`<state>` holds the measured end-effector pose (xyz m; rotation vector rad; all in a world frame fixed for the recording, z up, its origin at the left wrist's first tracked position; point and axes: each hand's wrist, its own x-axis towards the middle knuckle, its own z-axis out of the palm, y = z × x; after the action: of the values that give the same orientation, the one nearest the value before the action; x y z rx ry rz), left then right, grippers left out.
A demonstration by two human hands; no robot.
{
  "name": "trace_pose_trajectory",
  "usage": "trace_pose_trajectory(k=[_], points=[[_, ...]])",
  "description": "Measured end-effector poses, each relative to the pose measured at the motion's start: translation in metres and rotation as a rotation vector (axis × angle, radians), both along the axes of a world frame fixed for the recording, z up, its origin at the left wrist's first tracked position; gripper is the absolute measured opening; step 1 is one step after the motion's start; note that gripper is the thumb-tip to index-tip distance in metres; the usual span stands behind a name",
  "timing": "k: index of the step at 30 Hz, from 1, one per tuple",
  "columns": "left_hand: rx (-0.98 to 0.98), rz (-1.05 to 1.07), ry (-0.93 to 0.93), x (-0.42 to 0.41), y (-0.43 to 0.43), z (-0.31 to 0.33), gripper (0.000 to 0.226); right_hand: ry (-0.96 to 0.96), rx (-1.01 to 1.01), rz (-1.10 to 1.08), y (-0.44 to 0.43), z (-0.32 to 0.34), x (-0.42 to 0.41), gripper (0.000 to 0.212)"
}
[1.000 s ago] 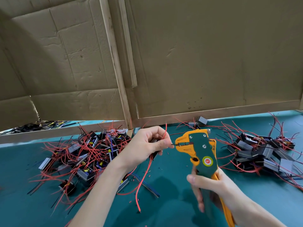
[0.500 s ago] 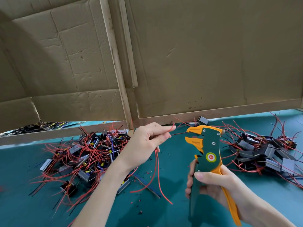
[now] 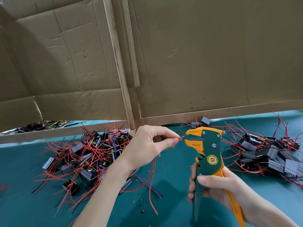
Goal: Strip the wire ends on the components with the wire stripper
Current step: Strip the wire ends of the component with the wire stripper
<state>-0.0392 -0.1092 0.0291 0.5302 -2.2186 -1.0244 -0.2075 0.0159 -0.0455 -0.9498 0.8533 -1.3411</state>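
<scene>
The left hand (image 3: pixel 147 145) is raised above the teal work mat (image 3: pixel 172 174). Its thumb and index finger pinch a red wire (image 3: pixel 181 137) close to the tip, and the short free end points right. Further red wire hangs from under this hand and loops down to the mat.

The right hand (image 3: pixel 218 189) grips the handles of the wire stripper (image 3: pixel 208 154), with the thumb laid across the green handle and the fingers curled round it. The tool stands roughly upright, head uppermost. Its orange jaws point left and stand apart. The wire tip sits just at the mouth of the jaws; it cannot be determined whether it has entered them.

The two hands are near each other but not touching.

A pile of components (image 3: pixel 91 153) with tangled red leads lies on the mat to the left. A second pile of components (image 3: pixel 265 154) lies to the right. Two single components (image 3: pixel 201 122) lie at the far edge, against the cardboard wall (image 3: pixel 196 54).

Small bits of insulation (image 3: pixel 142 211) are scattered on the mat near the hands.
</scene>
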Motion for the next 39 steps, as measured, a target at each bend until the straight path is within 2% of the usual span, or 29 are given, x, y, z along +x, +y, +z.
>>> trace_pose_trajectory(k=[10,16,18,22,25,27,30,36,39], points=[[-0.004,-0.082,-0.115,0.004,-0.001,0.004,0.010,0.061,0.017,0.090,0.003,-0.001,-0.002,0.042],[-0.038,-0.127,-0.193,0.009,-0.004,0.008,0.012,0.172,0.009,0.096,0.005,0.002,-0.002,0.029],[-0.033,-0.153,-0.215,0.012,-0.005,0.010,0.013,0.201,0.013,0.095,0.006,0.001,-0.002,0.032],[-0.026,-0.139,-0.257,0.016,-0.009,0.011,0.006,0.228,0.055,0.004,0.006,-0.004,0.004,0.038],[-0.029,-0.090,-0.304,0.013,-0.010,0.007,0.007,0.274,0.075,-0.149,0.003,-0.012,0.013,0.039],[-0.027,-0.050,-0.359,0.011,-0.010,0.005,0.009,0.244,0.087,-0.161,0.002,-0.014,0.015,0.042],[0.001,-0.040,-0.359,0.011,-0.013,0.002,0.010,0.064,0.096,-0.013,0.002,-0.010,0.010,0.050],[0.006,0.023,-0.254,0.015,-0.018,0.004,0.016,-0.083,0.113,0.020,-0.003,-0.013,-0.002,0.050],[0.039,0.063,-0.125,0.012,-0.015,0.006,0.017,-0.123,0.149,-0.024,-0.007,-0.015,-0.007,0.053]])
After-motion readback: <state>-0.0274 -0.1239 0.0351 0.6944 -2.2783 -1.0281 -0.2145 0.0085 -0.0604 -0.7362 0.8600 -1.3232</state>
